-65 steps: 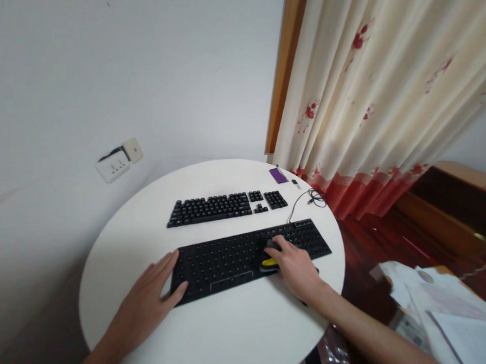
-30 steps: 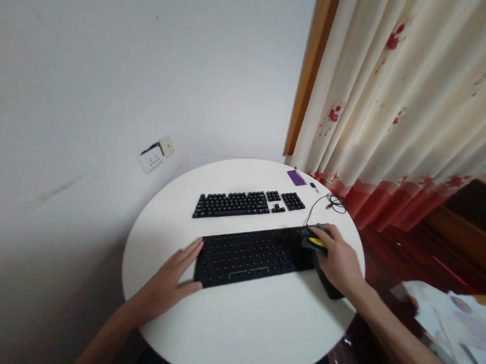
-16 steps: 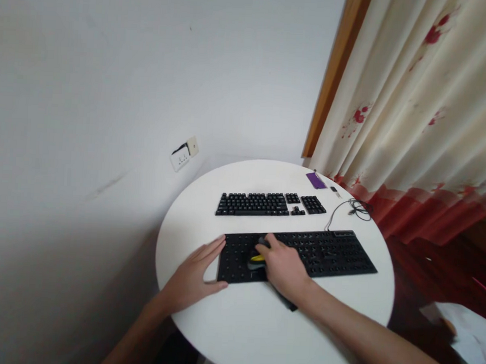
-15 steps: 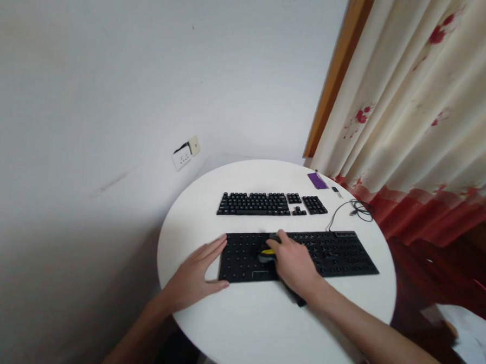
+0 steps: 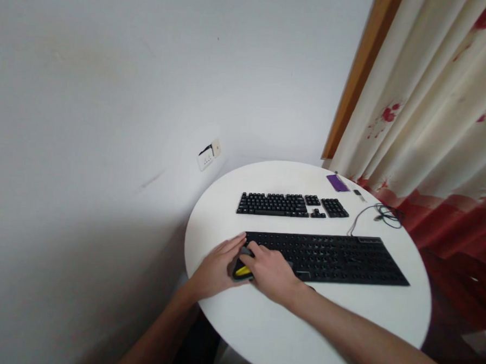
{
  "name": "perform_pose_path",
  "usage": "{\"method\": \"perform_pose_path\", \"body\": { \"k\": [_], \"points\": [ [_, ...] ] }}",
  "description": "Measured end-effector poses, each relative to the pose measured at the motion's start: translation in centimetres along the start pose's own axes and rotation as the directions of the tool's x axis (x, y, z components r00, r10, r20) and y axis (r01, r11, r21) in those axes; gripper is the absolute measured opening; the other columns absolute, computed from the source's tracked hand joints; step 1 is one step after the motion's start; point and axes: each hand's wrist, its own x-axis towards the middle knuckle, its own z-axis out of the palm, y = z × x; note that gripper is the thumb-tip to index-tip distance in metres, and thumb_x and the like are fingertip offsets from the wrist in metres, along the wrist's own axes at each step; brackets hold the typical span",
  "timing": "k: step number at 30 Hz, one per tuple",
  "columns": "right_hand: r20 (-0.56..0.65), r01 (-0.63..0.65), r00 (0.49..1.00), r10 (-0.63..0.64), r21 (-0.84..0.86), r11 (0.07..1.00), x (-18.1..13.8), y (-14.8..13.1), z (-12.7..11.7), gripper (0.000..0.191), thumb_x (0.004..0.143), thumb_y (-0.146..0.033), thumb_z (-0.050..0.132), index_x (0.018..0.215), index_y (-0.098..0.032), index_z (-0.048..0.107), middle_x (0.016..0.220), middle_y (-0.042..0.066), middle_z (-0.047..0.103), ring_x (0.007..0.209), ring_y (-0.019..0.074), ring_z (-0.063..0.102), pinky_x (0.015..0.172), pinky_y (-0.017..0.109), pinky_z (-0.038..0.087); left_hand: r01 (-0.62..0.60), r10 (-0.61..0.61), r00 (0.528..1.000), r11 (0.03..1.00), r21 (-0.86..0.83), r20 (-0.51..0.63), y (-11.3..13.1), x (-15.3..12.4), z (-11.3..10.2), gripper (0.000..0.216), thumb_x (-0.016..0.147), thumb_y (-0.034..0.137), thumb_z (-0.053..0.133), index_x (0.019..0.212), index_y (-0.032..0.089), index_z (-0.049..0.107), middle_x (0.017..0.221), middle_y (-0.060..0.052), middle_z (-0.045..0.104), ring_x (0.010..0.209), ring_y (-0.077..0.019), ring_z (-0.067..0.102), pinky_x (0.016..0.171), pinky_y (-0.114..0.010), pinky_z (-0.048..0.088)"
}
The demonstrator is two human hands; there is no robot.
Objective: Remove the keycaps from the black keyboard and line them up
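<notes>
A black keyboard base point(image 5: 337, 257) without its keycaps lies on the round white table point(image 5: 320, 327). My right hand point(image 5: 269, 270) is closed around a small black and yellow tool point(image 5: 242, 270) and presses it on the base's left end. My left hand point(image 5: 216, 265) lies flat with fingers stretched out against that same left edge, right beside the tool. Behind the base, the removed black keycaps point(image 5: 293, 204) are laid out in keyboard order.
A purple card point(image 5: 337, 182), a small dark dongle point(image 5: 359, 194) and the keyboard's coiled cable point(image 5: 382, 214) sit at the table's far right. A wall socket point(image 5: 208, 156) is on the white wall. A cream and red curtain point(image 5: 433, 132) hangs at right.
My right hand has swept the tool along the base from its right end to its left end. My left hand stayed at the left edge. The view has turned left.
</notes>
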Motion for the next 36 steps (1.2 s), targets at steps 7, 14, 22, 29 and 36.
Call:
{"method": "perform_pose_path", "body": {
  "k": [7,14,22,29,36],
  "points": [
    [0.005,-0.202,0.979,0.202,-0.02,0.979,-3.3,3.7,-1.6,0.037,0.079,-0.008,0.052,0.111,-0.021,0.065,0.109,0.007,0.056,0.092,0.0221,0.063,0.076,0.033,0.051,0.024,-0.024,1.0,1.0,0.01,-0.001,-0.3,-0.2,0.1,0.092,0.072,0.042,0.075,0.15,0.025,0.03,0.156,-0.006,0.03,0.139,-0.0265,0.036,0.116,-0.041,0.032],
    [0.039,0.054,0.998,-0.056,0.056,0.997,-1.7,-0.2,-1.0,0.036,0.083,-0.012,0.054,0.117,-0.024,0.06,0.113,0.006,0.054,0.099,0.0203,0.06,0.079,0.031,0.05,-0.011,0.012,0.999,1.0,0.012,-0.03,-0.6,-0.1,0.4,0.079,0.078,0.019,0.061,0.15,0.023,0.03,0.155,-0.004,0.031,0.139,-0.021,0.037,0.117,-0.035,0.031],
    [-0.005,-0.203,0.979,0.203,0.039,0.978,-8.5,4.9,-0.9,0.044,0.079,-0.015,0.057,0.122,-0.025,0.06,0.117,0.007,0.054,0.101,0.0222,0.06,0.08,0.031,0.051,-0.048,0.052,0.998,0.993,0.107,-0.038,-1.7,0.4,0.6,0.085,0.077,0.047,0.068,0.15,0.025,0.03,0.155,-0.004,0.032,0.136,-0.028,0.042,0.114,-0.04,0.036],
    [-0.216,-0.628,0.76,0.613,0.0,0.778,-21.4,14.1,-0.4,0.056,0.075,-0.006,0.051,0.126,-0.026,0.06,0.126,0.006,0.053,0.099,0.0202,0.063,0.085,0.029,0.05,-0.075,0.084,0.996,0.972,0.224,-0.03,-2.3,0.6,1.0,0.089,0.08,0.054,0.064,0.153,0.028,0.02,0.156,-0.003,0.03,0.136,-0.0269,0.042,0.113,-0.039,0.037],
    [-0.333,-0.854,0.505,0.796,-0.06,0.517,-26.5,19.8,-2.2,0.037,0.081,-0.017,0.057,0.116,-0.027,0.067,0.117,0.005,0.059,0.081,0.0188,0.064,0.067,0.027,0.046,-0.102,0.116,0.993,0.962,0.252,-0.039,-2.9,0.5,1.2,0.089,0.081,0.054,0.063,0.153,0.028,0.018,0.156,-0.003,0.03,0.135,-0.027,0.043,0.113,-0.039,0.037]
  ]
}}
